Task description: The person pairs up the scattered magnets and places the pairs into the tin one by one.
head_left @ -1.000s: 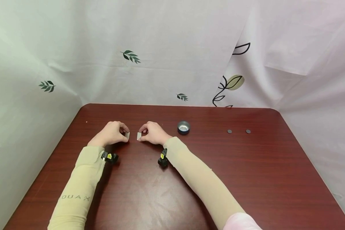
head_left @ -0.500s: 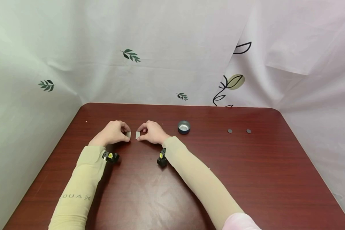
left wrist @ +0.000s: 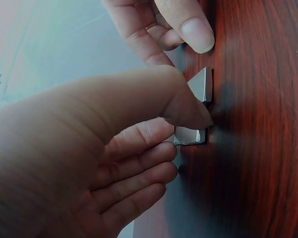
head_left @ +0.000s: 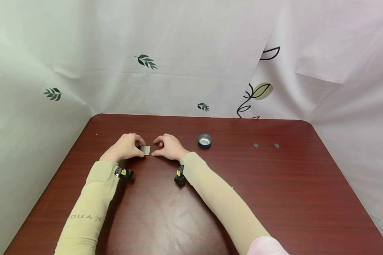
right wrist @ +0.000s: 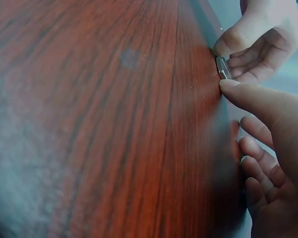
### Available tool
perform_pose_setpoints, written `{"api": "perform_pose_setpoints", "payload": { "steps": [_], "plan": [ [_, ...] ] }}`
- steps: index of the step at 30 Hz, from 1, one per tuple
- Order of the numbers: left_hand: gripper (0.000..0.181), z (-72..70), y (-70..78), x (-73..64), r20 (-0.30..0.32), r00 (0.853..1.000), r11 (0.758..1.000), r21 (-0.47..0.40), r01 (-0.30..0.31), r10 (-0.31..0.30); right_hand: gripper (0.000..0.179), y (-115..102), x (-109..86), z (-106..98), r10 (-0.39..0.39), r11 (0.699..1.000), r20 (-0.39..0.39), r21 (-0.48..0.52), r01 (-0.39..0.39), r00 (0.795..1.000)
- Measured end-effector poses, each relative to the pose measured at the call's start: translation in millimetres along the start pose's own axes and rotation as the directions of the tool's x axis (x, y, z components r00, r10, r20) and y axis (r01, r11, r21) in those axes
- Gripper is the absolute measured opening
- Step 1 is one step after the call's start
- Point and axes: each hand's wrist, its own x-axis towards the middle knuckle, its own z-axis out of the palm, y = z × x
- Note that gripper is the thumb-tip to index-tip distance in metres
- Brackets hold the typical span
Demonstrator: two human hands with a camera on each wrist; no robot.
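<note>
My left hand (head_left: 125, 146) pinches a small flat silver-grey metal block (left wrist: 188, 136) between thumb and fingers, low over the table at left of centre. A second block (head_left: 148, 151) like it now sits right against the first, on its right side; in the left wrist view my thumb hides where they meet. My right hand (head_left: 170, 147) is just to the right, its thumb and index finger spread with a gap between them. In the right wrist view, the right thumb tip (right wrist: 229, 83) overlaps the end of the joined blocks.
A round dark metal tin (head_left: 204, 141), open at the top, stands right of my right hand. Two small dark grey discs, a nearer one (head_left: 255, 145) and a farther one (head_left: 276, 145), lie farther right on the reddish-brown table (head_left: 290, 198). White printed cloth (head_left: 178, 53) hangs behind.
Both hands edged closer together, each pinching a block. The right block then left the right fingers and moved left against the left one; the right thumb and fingers are now apart.
</note>
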Motion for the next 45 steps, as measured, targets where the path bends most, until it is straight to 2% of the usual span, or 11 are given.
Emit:
{"api": "perform_pose_setpoints", "payload": {
  "steps": [9, 19, 39, 45],
  "plan": [
    [0.034, 1.3, -0.1, 0.5, -0.001, 1.000, 1.000, -0.011, 0.003, -0.003, 0.042, 4.2, -4.9, -4.7, -0.025, 0.997, -0.003, 0.076, 0.025, 1.000],
    [0.034, 0.1, 2.1, -1.0, 0.005, 1.000, 1.000, -0.010, 0.010, -0.010, 0.050, 0.4, -15.3, -15.2, -0.058, 0.994, -0.002, 0.090, 0.058, 0.998],
    [0.034, 1.1, 1.8, 0.5, 0.013, 1.000, 0.999, -0.025, 0.027, -0.026, 0.060, 5.8, -34.1, -33.4, -0.092, 0.984, -0.064, 0.148, 0.101, 0.994],
    [0.033, 2.0, 4.1, -2.4, 0.010, 1.000, 0.999, -0.038, 0.023, -0.023, 0.061, 7.4, -42.8, -41.9, -0.115, 0.978, -0.111, 0.159, 0.132, 0.987]
  ]
}}
